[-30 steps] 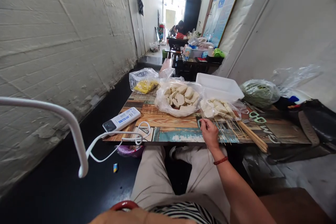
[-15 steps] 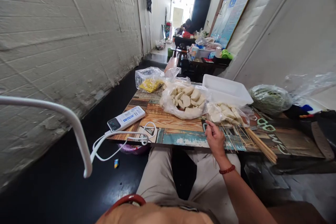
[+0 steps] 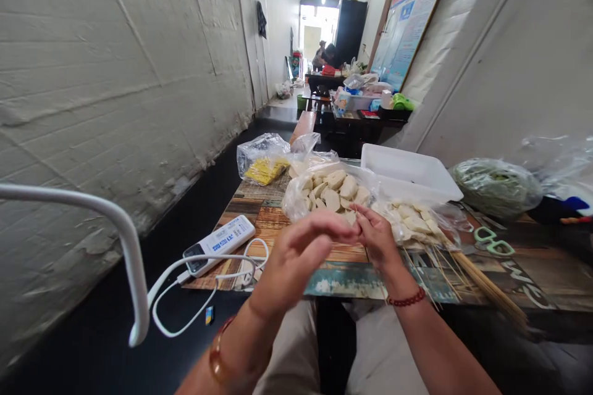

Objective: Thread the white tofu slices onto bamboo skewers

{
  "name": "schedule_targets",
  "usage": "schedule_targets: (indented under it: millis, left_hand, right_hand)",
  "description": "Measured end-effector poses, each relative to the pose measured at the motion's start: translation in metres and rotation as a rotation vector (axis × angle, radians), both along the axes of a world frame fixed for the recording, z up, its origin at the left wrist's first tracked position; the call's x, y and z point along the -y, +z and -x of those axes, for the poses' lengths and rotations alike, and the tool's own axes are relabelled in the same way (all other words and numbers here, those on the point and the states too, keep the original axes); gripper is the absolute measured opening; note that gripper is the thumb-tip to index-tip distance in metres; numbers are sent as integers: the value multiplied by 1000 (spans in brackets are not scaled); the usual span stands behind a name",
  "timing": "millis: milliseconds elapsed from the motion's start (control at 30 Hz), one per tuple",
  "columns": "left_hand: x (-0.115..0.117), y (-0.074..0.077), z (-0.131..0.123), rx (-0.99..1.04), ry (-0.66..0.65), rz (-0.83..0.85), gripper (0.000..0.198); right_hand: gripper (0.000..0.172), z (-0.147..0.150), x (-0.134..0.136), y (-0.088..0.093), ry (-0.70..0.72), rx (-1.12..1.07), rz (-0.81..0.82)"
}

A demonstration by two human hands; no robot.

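My left hand, slightly blurred, reaches over the table's front edge with its fingers stretched out and thumb apart. Its fingertips come up to my right hand, whose fingers are pinched together. A thin bamboo skewer shows below the right palm; most of it is hidden by the hand. Just behind both hands lies an open clear bag of pale, thick-cut slices. Right of it, skewered pale slices rest on plastic, their sticks pointing toward me. A bundle of bamboo skewers overhangs the front edge.
A white plastic tub stands behind the skewered pieces. Green-handled scissors and a bagged green bundle lie at right. On the left are a white power bank with a looping cable and a bag with yellow contents.
My left hand has come up from below to meet the right. The right hand has risen slightly, toward the bag of slices. The view has tilted up a little.
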State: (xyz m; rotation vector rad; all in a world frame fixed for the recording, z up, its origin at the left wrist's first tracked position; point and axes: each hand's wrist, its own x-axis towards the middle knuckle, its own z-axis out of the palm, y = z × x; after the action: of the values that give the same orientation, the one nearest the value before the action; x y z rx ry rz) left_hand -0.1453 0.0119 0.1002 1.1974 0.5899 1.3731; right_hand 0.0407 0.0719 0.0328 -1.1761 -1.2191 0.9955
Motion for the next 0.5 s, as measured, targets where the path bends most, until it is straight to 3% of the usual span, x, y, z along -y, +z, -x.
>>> schedule_targets:
  millis: [67,200,300,500]
  left_hand:
    - [-29,-9,-8,-247,76,-28,22]
    - [-87,-41,-28,-834,289,-191,16]
    - [-113,-54,-43,-949,335,-230,12]
    - [-137,-48,-76,-1049,442,-235,22]
  right_hand:
    - [46,-2,-4,-13,-22,-66,19]
    - [49,-8,1,-42,-70,-157,32]
    - [47,-11,7,-55,-97,-194,29]
    - [46,-11,7,-59,-104,-206,24]
